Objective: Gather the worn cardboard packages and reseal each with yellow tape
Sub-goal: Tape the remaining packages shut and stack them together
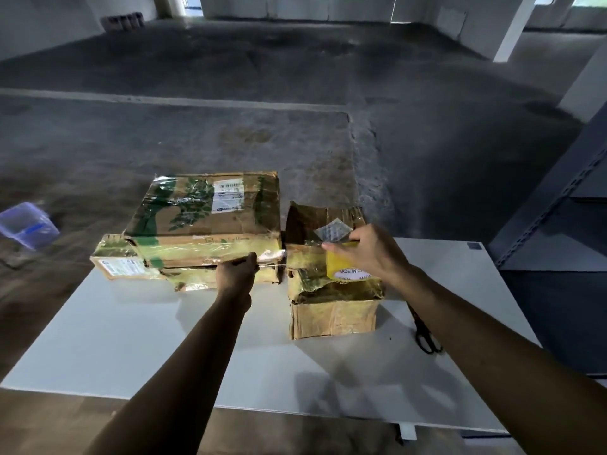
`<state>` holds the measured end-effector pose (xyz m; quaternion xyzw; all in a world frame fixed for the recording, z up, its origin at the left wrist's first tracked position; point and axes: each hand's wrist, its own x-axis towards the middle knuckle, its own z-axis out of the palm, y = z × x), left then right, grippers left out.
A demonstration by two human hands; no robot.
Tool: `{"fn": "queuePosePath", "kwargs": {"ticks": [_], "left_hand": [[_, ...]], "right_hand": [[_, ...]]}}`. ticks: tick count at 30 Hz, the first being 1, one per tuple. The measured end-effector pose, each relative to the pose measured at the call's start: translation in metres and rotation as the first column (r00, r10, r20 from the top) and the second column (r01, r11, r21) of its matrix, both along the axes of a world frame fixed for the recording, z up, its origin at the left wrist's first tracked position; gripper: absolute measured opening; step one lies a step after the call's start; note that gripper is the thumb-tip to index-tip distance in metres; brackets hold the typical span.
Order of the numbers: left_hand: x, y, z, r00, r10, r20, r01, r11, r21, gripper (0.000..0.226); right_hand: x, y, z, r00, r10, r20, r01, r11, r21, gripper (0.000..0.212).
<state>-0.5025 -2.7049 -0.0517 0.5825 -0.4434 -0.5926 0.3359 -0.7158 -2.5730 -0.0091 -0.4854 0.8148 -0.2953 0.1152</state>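
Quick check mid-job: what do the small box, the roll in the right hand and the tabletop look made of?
Small box: brown cardboard, creased and torn, partly under glossy yellowish tape. Roll: shiny translucent yellow plastic tape on a printed core, likely card. Tabletop: smooth matte white board, probably laminate; unsure.

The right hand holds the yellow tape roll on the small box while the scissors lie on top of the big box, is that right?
Not quite: the head view shows the scissors on the table, right of the small box. The right hand does hold the tape roll.
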Motion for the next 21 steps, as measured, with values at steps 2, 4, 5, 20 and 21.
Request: {"fn": "queuePosePath", "kwargs": {"ticks": [2, 4, 5, 20, 21], "left_hand": [[0.004, 0.002, -0.013, 1.000, 0.003, -0.018, -0.002, 0.999, 0.047, 0.027], [0.005, 0.005, -0.027, 1.000, 0.003, -0.015, -0.002, 0.997, 0.082, 0.027], [0.005, 0.007, -0.033, 1.000, 0.007, -0.011, -0.006, 0.996, 0.094, 0.027], [-0.019, 0.022, -0.107, 0.998, -0.037, 0.058, 0.023, 0.972, 0.233, 0.034], [-0.021, 0.022, -0.112, 0.997, -0.045, 0.066, 0.029, 0.971, 0.238, 0.034]], "right_hand": [[-0.004, -0.004, 0.000, 0.999, 0.028, 0.017, -0.027, 0.999, -0.035, 0.066], [-0.004, -0.009, 0.002, 0.999, 0.035, -0.004, -0.035, 0.999, -0.038, 0.060], [-0.004, -0.012, 0.002, 0.999, 0.041, -0.020, -0.042, 0.999, -0.024, 0.058], [0.000, -0.008, -0.028, 0.999, 0.047, 0.004, -0.047, 0.993, 0.104, 0.057], [0.000, -0.007, -0.029, 0.999, 0.049, 0.018, -0.050, 0.994, 0.100, 0.057]]}}
